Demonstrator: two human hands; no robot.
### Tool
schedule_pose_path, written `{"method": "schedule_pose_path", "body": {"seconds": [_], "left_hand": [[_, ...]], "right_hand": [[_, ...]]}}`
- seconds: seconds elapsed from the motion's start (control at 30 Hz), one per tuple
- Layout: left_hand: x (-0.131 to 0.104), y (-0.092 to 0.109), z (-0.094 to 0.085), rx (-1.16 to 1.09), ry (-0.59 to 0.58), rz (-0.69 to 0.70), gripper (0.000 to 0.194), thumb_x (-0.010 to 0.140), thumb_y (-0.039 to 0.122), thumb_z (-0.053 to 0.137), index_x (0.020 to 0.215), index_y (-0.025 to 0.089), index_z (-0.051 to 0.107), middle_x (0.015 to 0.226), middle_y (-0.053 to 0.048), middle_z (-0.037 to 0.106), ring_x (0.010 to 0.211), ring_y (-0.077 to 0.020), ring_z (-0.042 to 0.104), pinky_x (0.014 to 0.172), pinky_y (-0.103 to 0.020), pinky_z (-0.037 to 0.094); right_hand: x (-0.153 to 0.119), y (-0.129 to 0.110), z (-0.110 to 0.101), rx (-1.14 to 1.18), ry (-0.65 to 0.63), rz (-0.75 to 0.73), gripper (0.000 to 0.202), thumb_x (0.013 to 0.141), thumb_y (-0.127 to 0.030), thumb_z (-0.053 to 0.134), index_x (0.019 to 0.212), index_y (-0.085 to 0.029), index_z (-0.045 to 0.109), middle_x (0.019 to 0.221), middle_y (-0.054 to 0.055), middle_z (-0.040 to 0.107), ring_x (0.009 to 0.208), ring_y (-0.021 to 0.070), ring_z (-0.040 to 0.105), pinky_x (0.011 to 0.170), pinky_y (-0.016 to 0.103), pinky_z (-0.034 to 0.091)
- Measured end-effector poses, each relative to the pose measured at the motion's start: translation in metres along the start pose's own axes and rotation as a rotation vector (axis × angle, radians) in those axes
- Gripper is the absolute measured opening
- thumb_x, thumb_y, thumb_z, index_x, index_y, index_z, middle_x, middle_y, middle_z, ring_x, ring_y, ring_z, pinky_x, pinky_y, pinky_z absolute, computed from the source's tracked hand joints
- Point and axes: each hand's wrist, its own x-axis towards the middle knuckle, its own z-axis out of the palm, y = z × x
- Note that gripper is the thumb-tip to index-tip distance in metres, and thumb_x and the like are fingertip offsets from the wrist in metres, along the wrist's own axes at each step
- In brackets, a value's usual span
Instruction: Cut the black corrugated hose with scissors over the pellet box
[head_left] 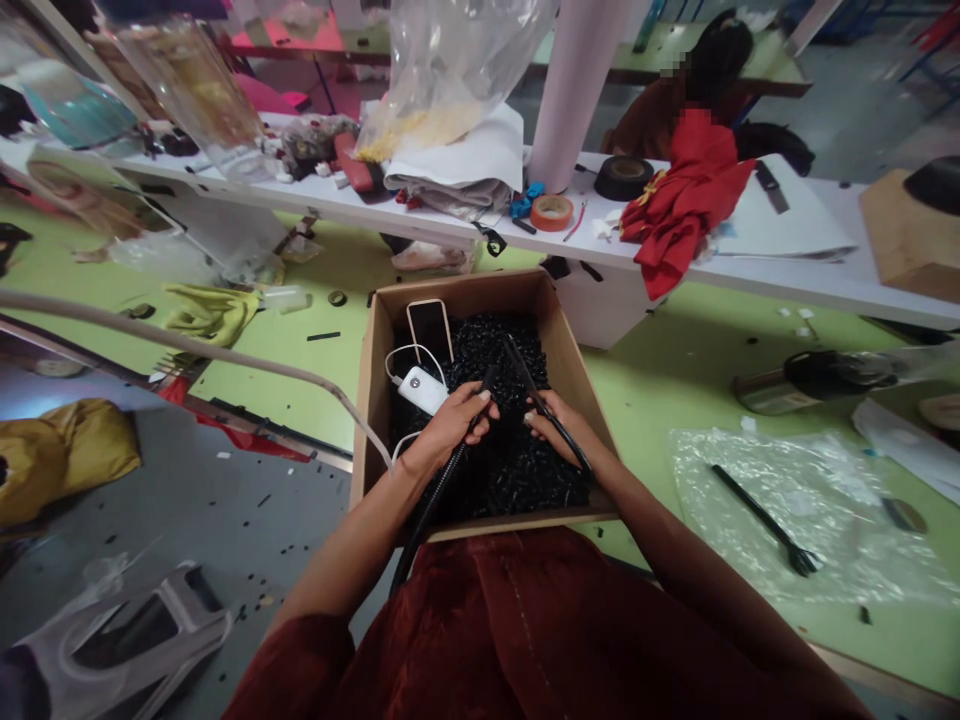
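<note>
A cardboard box (367, 400) sits right in front of me, filled with many small black pieces (517, 490). Over it, my left hand (459, 415) is closed around a black corrugated tube (433, 500) that runs down across the box's near edge. My right hand (561, 418) grips a slim black cable (519, 358), one end pointing up and away, the rest curving along the palm towards the wrist. The hands are a short distance apart. Beside my left hand lie a white power bank (421, 390) with a white cord and a phone (430, 330) leaning on the box wall.
A white shelf (600, 225) crosses behind the box, bearing orange tape (551, 212), black tape (624, 177) and red cloth (686, 190). To the right, a black cable piece (757, 510) lies on clear plastic (697, 470). A person (645, 115) sits beyond.
</note>
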Motion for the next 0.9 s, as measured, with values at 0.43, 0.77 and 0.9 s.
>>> {"method": "schedule_pose_path", "body": {"seconds": [0.43,0.77,0.9], "left_hand": [[0.000,-0.004,0.003,0.079,0.105,0.067,0.053,0.081,0.035,0.061,0.128,0.013,0.052,0.077,0.000,0.054,0.052,-0.0040,0.043,0.038,-0.016,0.029],[0.005,-0.012,0.002,0.196,0.096,0.094,0.051,0.083,0.036,0.055,0.129,0.013,0.053,0.076,0.000,0.051,0.051,-0.0041,0.041,0.037,-0.016,0.031],[0.005,-0.012,0.004,0.246,0.084,0.086,0.049,0.085,0.035,0.053,0.128,0.013,0.054,0.075,0.000,0.051,0.050,-0.0040,0.040,0.037,-0.015,0.032]], "right_hand": [[-0.002,0.001,0.000,0.072,-0.156,-0.100,0.051,0.080,-0.047,0.056,0.119,-0.020,0.039,0.104,0.007,0.059,0.092,0.0196,0.059,0.082,0.035,0.047],[-0.005,-0.004,0.002,0.014,-0.176,-0.087,0.049,0.080,-0.048,0.057,0.119,-0.022,0.041,0.103,0.005,0.061,0.089,0.0183,0.060,0.080,0.034,0.047],[-0.005,-0.005,0.001,-0.002,-0.185,-0.095,0.049,0.081,-0.048,0.056,0.119,-0.021,0.041,0.102,0.006,0.061,0.086,0.0175,0.060,0.078,0.034,0.047]]}}
